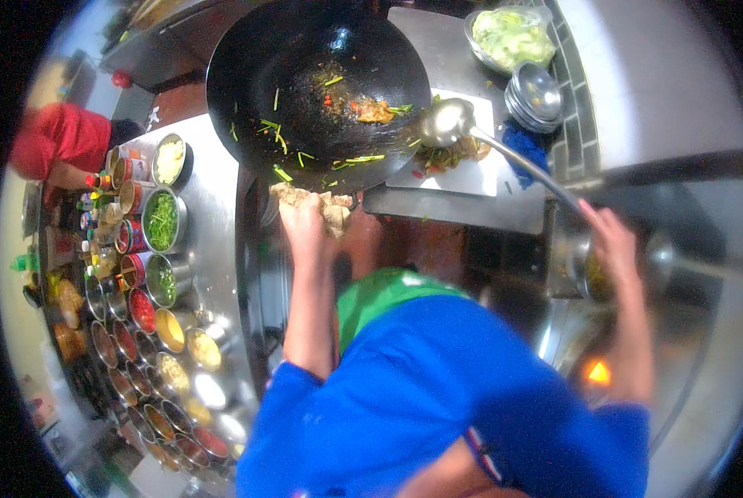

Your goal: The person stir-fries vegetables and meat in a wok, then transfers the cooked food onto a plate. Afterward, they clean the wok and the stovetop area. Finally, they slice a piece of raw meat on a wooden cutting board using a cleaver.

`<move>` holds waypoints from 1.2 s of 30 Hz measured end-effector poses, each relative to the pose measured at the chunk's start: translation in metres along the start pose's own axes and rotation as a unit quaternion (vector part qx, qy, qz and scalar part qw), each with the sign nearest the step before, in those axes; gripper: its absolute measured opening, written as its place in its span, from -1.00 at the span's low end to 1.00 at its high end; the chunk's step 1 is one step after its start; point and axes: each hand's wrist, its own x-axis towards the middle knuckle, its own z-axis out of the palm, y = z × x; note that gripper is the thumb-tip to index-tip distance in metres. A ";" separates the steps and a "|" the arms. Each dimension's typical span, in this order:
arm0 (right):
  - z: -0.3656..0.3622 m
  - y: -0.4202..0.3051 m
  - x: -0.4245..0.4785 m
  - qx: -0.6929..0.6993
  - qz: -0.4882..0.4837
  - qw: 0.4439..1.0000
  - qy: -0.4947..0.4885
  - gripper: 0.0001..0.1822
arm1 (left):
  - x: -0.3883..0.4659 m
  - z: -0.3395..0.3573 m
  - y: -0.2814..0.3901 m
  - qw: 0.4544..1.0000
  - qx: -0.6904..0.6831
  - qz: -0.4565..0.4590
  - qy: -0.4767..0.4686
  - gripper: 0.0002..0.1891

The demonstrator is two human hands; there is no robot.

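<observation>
My left hand (304,219) is closed on a beige cloth (334,215) at the near rim of a large black wok (315,62). The wok is tilted and holds scraps of green stalks, red bits and some brown food. My right hand (614,239) grips the long handle of a metal ladle (449,121), whose bowl is beside the wok's right rim, above a white board (483,177). Cooked food (455,155) with green and red pieces lies on that board, partly hidden by the ladle.
Left, a steel counter (212,149) bears bowls of chopped greens (161,221), tins, bottles and several ingredient pots. Upper right stand a bowl of pale green leaves (511,37) and stacked metal bowls (536,96). A flame (598,372) shows at right. A person in red (66,143) is far left.
</observation>
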 end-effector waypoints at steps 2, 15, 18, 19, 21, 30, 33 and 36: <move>0.020 -0.031 0.023 0.058 0.014 0.998 0.024 -0.08 | 0.001 0.000 -0.001 1.000 -0.010 -0.008 -0.003 -0.87; 0.093 -0.057 0.034 0.051 0.009 0.999 0.010 -0.19 | 0.000 0.017 0.026 0.999 -0.002 -0.038 -0.030 -0.91; 0.052 -0.043 -0.003 -0.029 0.017 0.999 -0.013 -0.22 | -0.001 0.025 0.027 0.999 -0.017 -0.035 -0.017 -0.90; 0.038 -0.043 -0.012 -0.045 0.015 0.999 -0.010 -0.22 | 0.000 0.025 0.024 0.999 -0.020 -0.033 -0.013 -0.89; 0.029 -0.026 -0.029 -0.040 0.008 0.999 0.025 -0.15 | 0.005 0.021 0.021 0.999 -0.001 -0.034 -0.030 -0.83; 0.045 -0.062 0.002 0.042 0.017 0.996 0.077 -0.15 | 0.025 0.008 0.002 0.999 0.002 -0.025 -0.045 -0.83; 0.075 -0.137 0.052 0.213 -0.003 0.974 0.080 -0.18 | 0.018 0.023 0.015 0.999 -0.001 -0.005 -0.048 -0.86; 0.096 -0.199 0.081 0.326 -0.063 0.941 0.070 -0.19 | 0.020 0.005 0.023 0.996 0.061 -0.006 -0.065 -0.72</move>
